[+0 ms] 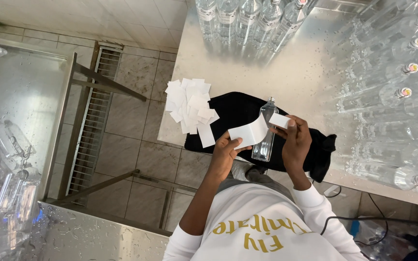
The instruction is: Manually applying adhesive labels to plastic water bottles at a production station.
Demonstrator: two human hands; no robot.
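Hands: your left hand (224, 153) pinches the lower end of a white paper label (250, 131); your right hand (296, 137) grips its upper end – both closed on it, just in front of the bottle.
Label: thin, limp, curls easily – hold it by the edges, it looks light enough to crease.
Bottle (265, 129): clear plastic, upright on the black cloth (228, 113), contents clear; likely slippery and tippy.
Loose labels (189, 108): white pile left of the bottle.
Other bottles (412, 92): capped rows right of the bottle, more beyond it.
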